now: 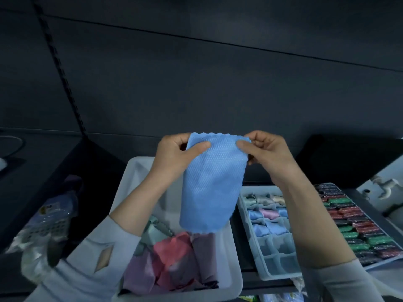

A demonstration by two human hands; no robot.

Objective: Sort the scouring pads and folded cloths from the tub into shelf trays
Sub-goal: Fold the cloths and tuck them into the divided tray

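The blue cloth [209,184] is matt, woven with a fine raised dot texture and a scalloped edge; the tub [139,175] is smooth pale plastic; the divided tray [272,258] likewise plastic; the scouring pads [357,225] glint in glossy wrapping.

Both hands [174,153] [268,153] pinch blue cloth [211,184] top corners above tub [130,182].

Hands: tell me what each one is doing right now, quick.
Left hand: pinches the top left corner of the blue cloth.
Right hand: pinches the top right corner of the same cloth, which hangs above the tub.
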